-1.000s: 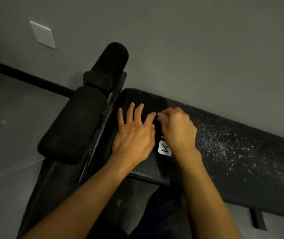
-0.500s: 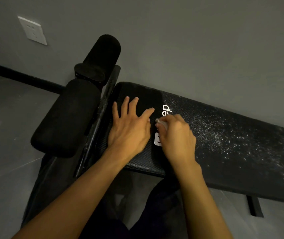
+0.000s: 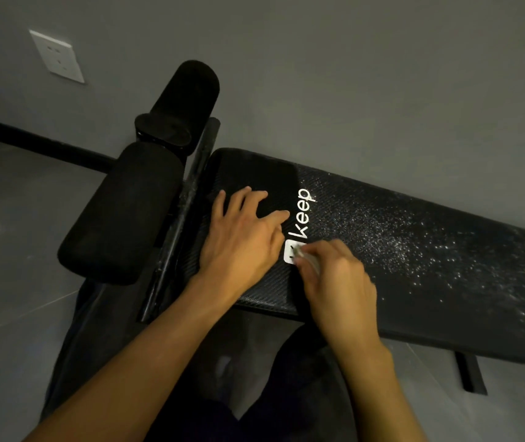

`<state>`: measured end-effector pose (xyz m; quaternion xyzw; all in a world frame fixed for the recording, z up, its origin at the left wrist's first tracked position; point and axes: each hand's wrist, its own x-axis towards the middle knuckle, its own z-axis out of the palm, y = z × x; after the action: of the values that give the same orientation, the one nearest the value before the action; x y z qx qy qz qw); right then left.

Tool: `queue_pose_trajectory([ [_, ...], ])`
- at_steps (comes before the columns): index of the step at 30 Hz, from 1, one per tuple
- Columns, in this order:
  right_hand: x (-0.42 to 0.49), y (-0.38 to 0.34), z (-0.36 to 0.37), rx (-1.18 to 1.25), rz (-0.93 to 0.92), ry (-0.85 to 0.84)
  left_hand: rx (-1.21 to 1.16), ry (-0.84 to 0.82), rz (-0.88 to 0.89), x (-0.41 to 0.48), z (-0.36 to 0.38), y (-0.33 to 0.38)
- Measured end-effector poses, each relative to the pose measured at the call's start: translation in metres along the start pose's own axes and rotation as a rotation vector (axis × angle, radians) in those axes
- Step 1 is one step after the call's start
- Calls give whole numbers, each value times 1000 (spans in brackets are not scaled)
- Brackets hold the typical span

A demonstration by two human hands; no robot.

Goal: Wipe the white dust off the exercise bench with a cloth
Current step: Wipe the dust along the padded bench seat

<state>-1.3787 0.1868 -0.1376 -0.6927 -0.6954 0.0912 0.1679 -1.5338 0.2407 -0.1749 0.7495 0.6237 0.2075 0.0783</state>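
Wiping in progress. Cloth (image 3: pixel 309 261): small, pale, bunched in the right hand (image 3: pixel 337 282), whose fingers are curling round it and pressing it onto the bench (image 3: pixel 430 314) beside the logo (image 3: pixel 302 215). It is looking soft, light and limp, probably best gripped as 1 wad. Left hand (image 3: pixel 242 244): lying flat, fingers spread, bracing the cleaner left end. White dust (image 3: pixel 398 247): speckling the right part.

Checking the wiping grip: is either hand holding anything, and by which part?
The right hand grips a pale cloth, bunched under its curled fingers, only an edge showing. The left hand lies flat on the bench, holding nothing.
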Motion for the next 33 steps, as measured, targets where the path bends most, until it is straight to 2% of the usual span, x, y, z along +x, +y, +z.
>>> queue_pose_trajectory([
  [5, -44, 3, -5, 57, -3, -21, 15, -12, -9, 2, -1, 2],
  [11, -2, 8, -1, -13, 16, 6, 30, -18, 1, 1, -2, 1],
  [18, -49, 16, -6, 69, -17, 3, 14, -19, 3, 0, -2, 2],
  [25, -2, 14, -1, 5, 31, 44, 26, -44, 5, 0, -1, 3],
  [29, -24, 22, -7, 30, 2, -4, -10, -49, -20, 0, 0, 8],
  [33, -28, 32, -13, 36, 9, -11, 49, -70, -28, 0, 4, 15],
])
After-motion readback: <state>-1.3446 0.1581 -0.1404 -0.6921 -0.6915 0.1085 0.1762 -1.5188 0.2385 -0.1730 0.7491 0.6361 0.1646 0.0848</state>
